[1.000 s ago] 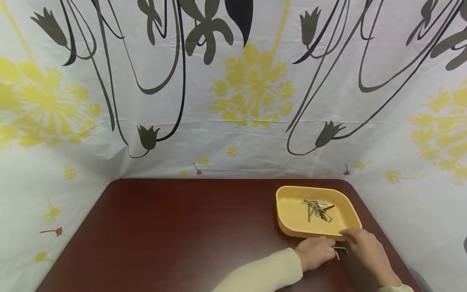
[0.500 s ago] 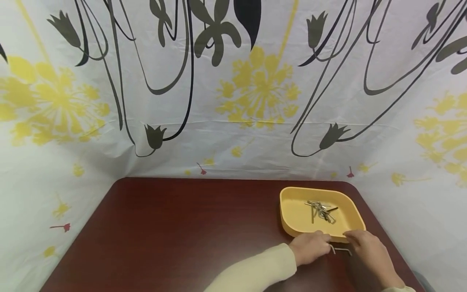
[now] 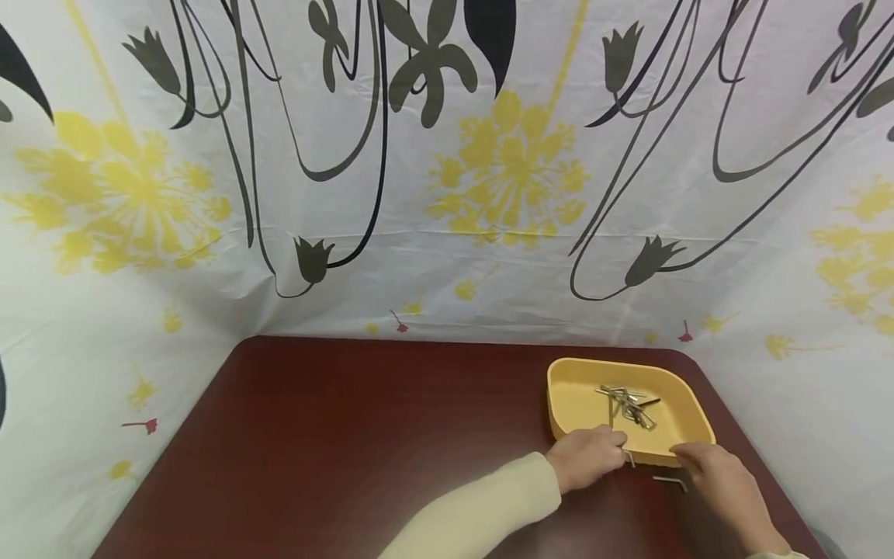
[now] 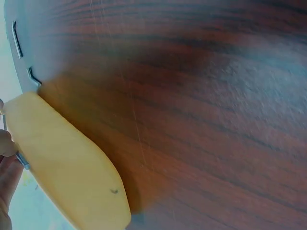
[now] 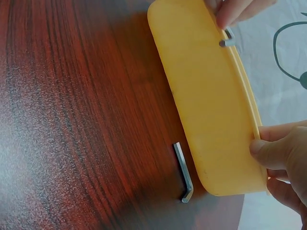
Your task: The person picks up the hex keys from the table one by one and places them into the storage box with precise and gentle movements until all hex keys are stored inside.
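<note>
A yellow tray (image 3: 656, 456) stands at the right of the table, with a heap of metal Allen keys (image 3: 632, 409) on its floor. At its near rim my left hand (image 3: 587, 456) pinches a silver Allen key (image 5: 228, 40), whose bent end sticks out below the fingers. My right hand (image 3: 722, 485) grips the rim near the tray's front right corner, thumb outside, as the right wrist view shows. On the table in front of the tray lies an Allen key (image 5: 184, 173). The left wrist view shows two metal pieces on the table, one an angled key (image 4: 33, 79).
The dark red-brown table (image 3: 391, 435) stretches away to the left of the tray. A white patterned cloth (image 3: 419, 279) hangs behind the table and along its sides. The tray sits close to the table's right edge.
The left hand has lifted its Allen key from the table in front up to the tray's near rim. The right hand stays on the rim. The head view has turned slightly left.
</note>
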The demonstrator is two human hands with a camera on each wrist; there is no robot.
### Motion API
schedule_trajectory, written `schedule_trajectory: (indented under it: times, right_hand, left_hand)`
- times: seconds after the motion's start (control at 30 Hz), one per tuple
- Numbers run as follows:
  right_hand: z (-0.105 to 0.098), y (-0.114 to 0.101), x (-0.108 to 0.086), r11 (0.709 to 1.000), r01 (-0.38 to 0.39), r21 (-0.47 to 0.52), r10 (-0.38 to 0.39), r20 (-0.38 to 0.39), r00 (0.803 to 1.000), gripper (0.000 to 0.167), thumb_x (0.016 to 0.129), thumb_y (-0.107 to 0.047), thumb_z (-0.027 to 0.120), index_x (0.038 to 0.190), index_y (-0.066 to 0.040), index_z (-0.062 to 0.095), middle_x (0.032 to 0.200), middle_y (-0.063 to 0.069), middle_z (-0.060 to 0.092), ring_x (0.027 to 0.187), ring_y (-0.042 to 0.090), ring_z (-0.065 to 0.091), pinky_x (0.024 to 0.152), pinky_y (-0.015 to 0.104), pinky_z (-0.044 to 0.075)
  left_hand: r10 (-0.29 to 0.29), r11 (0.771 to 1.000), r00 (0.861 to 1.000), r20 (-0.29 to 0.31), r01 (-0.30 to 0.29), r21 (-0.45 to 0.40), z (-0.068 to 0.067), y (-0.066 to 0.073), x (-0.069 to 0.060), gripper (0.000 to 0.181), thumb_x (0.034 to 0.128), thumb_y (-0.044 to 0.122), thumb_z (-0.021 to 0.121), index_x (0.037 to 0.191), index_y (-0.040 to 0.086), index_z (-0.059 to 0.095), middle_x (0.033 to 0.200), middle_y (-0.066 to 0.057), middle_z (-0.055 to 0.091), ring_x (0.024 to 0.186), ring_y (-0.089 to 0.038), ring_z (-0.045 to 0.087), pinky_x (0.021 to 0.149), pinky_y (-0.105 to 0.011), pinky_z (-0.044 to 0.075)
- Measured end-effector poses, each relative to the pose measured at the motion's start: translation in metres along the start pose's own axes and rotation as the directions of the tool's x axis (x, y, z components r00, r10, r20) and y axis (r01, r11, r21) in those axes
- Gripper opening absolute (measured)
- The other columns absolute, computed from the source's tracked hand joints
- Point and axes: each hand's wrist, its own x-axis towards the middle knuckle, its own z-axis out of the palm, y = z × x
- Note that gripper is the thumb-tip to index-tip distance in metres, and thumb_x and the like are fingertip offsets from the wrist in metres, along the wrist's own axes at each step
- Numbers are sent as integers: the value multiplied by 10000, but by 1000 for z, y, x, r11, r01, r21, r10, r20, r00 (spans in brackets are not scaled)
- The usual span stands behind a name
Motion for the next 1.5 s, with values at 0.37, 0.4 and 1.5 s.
schedule_trajectory:
  times: [0.37, 0.4, 1.5]
  right_hand:
    - [-2, 4, 0, 1000, -17, 6, 17, 16, 1000, 128, 714, 24, 714, 826, -29, 682, 786, 141, 647, 710, 382, 594, 578, 523, 448]
    - [-2, 4, 0, 1000, -18, 6, 17, 13, 1000, 129, 712, 22, 716, 825, -31, 683, 785, 141, 648, 709, 382, 594, 575, 522, 448]
    - [-1, 1, -2, 999, -28, -16, 29, 13, 1000, 208, 684, 27, 718, 874, -55, 696, 880, 133, 653, 820, 381, 588, 613, 541, 455]
  left_hand:
    - [-49, 998, 998, 45, 50, -29, -1, -17, 3, 166, 889, 228, 579, 927, 345, 690, 945, 140, 509, 788, -22, 460, 587, -71, 385]
    - [-52, 998, 997, 51, 54, -29, 0, -19, 4, 163, 891, 218, 581, 900, 339, 689, 948, 140, 509, 792, -22, 464, 587, -74, 383]
    - [-39, 994, 984, 174, 55, -94, 29, -47, 51, 196, 905, 181, 562, 998, 328, 652, 1114, 153, 553, 969, 8, 501, 788, -81, 371]
